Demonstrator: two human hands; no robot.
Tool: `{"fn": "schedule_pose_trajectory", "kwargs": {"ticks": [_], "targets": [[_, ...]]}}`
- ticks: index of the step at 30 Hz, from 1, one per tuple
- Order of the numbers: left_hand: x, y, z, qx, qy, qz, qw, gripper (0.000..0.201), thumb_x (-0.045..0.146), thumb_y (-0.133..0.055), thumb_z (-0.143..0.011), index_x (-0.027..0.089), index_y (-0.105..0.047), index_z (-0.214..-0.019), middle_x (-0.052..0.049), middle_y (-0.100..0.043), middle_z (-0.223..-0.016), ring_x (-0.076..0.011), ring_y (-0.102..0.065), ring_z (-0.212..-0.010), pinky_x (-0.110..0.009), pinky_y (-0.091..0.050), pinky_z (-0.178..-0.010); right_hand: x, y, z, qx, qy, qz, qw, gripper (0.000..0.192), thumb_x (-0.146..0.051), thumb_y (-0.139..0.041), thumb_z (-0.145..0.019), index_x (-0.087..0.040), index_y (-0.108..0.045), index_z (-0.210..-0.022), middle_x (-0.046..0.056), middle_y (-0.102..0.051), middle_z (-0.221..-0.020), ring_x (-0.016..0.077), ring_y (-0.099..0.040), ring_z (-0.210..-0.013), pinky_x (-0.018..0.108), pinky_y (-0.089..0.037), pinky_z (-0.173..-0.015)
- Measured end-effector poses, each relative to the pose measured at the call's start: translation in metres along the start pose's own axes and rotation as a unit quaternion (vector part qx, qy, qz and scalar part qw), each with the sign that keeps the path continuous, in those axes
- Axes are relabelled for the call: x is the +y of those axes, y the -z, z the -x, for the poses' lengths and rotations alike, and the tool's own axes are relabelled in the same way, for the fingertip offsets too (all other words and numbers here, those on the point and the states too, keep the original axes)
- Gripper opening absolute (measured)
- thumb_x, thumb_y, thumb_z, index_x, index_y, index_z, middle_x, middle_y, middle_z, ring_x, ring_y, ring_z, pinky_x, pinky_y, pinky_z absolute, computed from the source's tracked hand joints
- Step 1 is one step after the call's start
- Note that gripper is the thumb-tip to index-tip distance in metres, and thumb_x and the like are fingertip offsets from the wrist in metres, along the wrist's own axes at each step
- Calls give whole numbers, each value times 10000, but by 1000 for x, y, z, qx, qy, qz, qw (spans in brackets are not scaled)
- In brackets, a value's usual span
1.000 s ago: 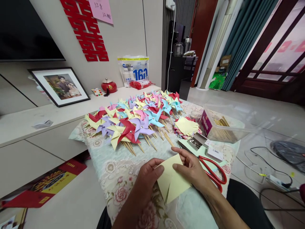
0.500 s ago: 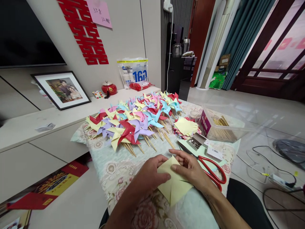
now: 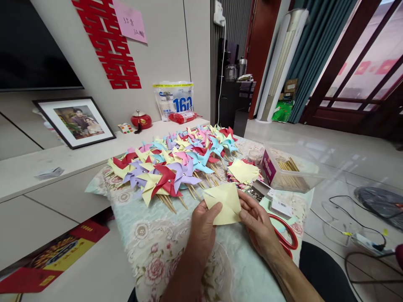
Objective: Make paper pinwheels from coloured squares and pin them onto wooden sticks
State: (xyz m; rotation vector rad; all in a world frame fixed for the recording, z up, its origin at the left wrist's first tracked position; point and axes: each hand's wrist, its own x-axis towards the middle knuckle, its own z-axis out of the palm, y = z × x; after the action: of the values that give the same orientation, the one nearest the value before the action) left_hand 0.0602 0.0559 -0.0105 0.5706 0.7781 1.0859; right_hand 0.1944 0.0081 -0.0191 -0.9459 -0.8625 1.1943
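Both hands hold a pale yellow paper square point(image 3: 224, 201) with folded corners, lifted a little above the flowered cloth point(image 3: 147, 235). My left hand point(image 3: 203, 226) pinches its lower left edge with the thumb on top. My right hand point(image 3: 256, 222) grips its right edge. Just beyond the paper lies a wide pile of finished paper pinwheels point(image 3: 176, 165) on wooden sticks, in red, yellow, purple, blue and pink.
A stack of cut paper squares point(image 3: 243, 171) lies right of the pinwheels. A clear plastic box point(image 3: 291, 167) holds wooden sticks. Red-handled scissors point(image 3: 286, 239) and a small box of pins point(image 3: 256, 191) lie by my right hand. Cables point(image 3: 349, 226) trail on the floor at right.
The yellow paper has been raised off the cloth and turned, with more corners folded toward its middle. Both hands moved up and away from me with it.
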Motion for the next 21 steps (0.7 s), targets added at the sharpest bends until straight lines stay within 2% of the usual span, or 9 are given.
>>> {"fn": "schedule_pose_trajectory", "kwargs": {"ticks": [3, 5, 7, 10, 13, 17, 19, 21], "targets": [[-3, 2, 1, 17, -15, 4, 1000, 541, 303, -857, -594, 124, -660, -1065, -93, -790, -906, -305, -726, -955, -360, -558, -811, -2, -4, 2, -28, -4, 9, 1000, 700, -443, -815, -740, -240, -561, -1359, 107, -691, -1192, 272, -663, -1043, 397, -507, -914], [-4, 1, 2, 21, -22, -1, 1000, 536, 318, -835, -616, 133, -654, -1085, -98, -786, -963, -304, -719, -978, -362, -558, -817, -3, -7, 3, -22, -18, 26, 999, 747, -419, -841, -710, -244, -545, -1373, 108, -670, -1248, 277, -668, -1041, 395, -524, -886], [-4, -1, 4, 6, -14, -8, 1000, 504, 323, -809, -641, 146, -658, -1088, -98, -783, -992, -305, -714, -995, -362, -560, -816, -2, -9, 3, 16, -30, 49, 998, 755, -408, -859, -682, -236, -557, -1353, 106, -677, -1232, 279, -678, -1007, 383, -539, -835], [-4, -4, 8, -46, 15, -8, 999, 475, 313, -798, -658, 159, -675, -1089, -95, -783, -1007, -304, -712, -1003, -362, -560, -821, 0, -7, 1, 76, -36, 38, 996, 726, -411, -847, -690, -223, -565, -1332, 93, -719, -1100, 273, -691, -944, 380, -544, -800], [-2, -2, 12, -82, 28, -7, 996, 461, 288, -815, -660, 165, -688, -1086, -90, -782, -1018, -290, -716, -982, -354, -552, -835, -2, -1, -1, 102, -27, 18, 994, 745, -402, -836, -699, -228, -540, -1360, 65, -715, -1004, 243, -690, -835, 365, -542, -751], [5, 6, 12, -67, 48, -28, 996, 336, 288, -838, -663, 148, -698, -934, -84, -786, -876, -240, -724, -812, -314, -542, -748, -12, 9, -1, 105, -10, 85, 991, 691, -375, -809, -719, -214, -561, -1343, 16, -646, -882, 177, -617, -713, 291, -491, -644], [9, 10, 10, -61, 55, -50, 995, 310, 314, -845, -656, 139, -690, -861, -76, -776, -786, -202, -703, -702, -282, -522, -678, -18, 14, 0, 89, -11, 136, 987, 647, -357, -778, -742, -213, -574, -1340, 3, -608, -841, 167, -580, -694, 278, -463, -612], [10, 13, 8, -77, 62, -75, 992, 329, 332, -851, -646, 129, -698, -854, -75, -771, -764, -186, -688, -665, -272, -511, -663, -23, 17, 2, 58, -15, 188, 980, 606, -333, -742, -767, -230, -587, -1344, 3, -592, -836, 167, -559, -684, 278, -449, -595]]}}
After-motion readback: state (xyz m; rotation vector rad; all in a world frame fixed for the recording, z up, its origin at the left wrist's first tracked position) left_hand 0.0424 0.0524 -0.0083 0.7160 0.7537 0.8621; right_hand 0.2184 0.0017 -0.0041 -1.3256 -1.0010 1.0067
